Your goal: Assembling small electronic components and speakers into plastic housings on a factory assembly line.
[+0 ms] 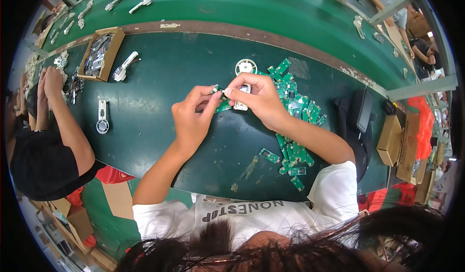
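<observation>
In front of me, my left hand (196, 112) pinches a small green circuit board (217, 89) between thumb and fingers. The thumb and index finger of my right hand (261, 98) are pressed together at the board's right end; whatever they grip is too small to make out. Under my right hand is a white plastic housing (246, 67) with a round head, its handle partly hidden by my fingers. Another green board (223, 107) shows just below my fingertips. A large loose pile of green circuit boards (295, 151) spreads beside my right forearm.
A white handle-shaped part (102, 117) lies to the left, another (127, 67) beside a cardboard box of small parts (98, 54). A co-worker's hands (51, 83) are at far left. Beyond the table's raised edge, a green belt (203, 6) carries white parts. A black bag (356, 122) lies right.
</observation>
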Demonstrator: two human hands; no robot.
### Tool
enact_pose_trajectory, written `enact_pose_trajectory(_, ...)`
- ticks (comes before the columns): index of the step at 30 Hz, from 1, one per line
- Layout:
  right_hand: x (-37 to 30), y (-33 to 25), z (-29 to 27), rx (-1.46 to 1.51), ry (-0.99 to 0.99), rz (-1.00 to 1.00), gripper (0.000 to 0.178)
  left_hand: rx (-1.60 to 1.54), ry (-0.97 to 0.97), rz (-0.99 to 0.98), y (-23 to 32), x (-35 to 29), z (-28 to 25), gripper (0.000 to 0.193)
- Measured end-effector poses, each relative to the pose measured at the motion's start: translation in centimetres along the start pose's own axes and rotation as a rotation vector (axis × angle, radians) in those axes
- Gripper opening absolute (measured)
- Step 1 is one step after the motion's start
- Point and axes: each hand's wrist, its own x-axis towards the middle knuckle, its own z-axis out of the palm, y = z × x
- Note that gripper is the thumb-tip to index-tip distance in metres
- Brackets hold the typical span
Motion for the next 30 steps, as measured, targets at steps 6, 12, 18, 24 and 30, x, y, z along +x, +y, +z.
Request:
enact_pose_trajectory(6, -0.1, 0.4, 0.1, -0.072, 0.018, -0.044, 0.001, 0.263, 0.041, 0.185, 0.1, -0.3, 0.5, 0.012)
enact_pose_trajectory(12, -0.2, 1.2, 0.2, -0.036, 0.009, -0.068, 0.001, 0.384, 0.044, 0.263, -0.4, -0.6, 0.4, 0.015)
enact_pose_trajectory(18, 0.1, 1.4, 0.4, -0.007, 0.008, -0.096, 0.003, 0.415, 0.067, 0.313, -0.5, -0.6, 0.5, 0.016)
enact_pose_trajectory(24, 0.0, 0.9, 0.0, -0.021, 0.016, -0.101, 0.004, 0.429, 0.024, 0.388, -0.4, -0.4, 0.7, 0.018)
enact_pose_trajectory(30, 0.4, 1.8, -0.3, -0.25, -0.02, -0.274, 0.009, 0.471, 0.001, 0.242, -0.3, -1.4, 0.5, 0.009)
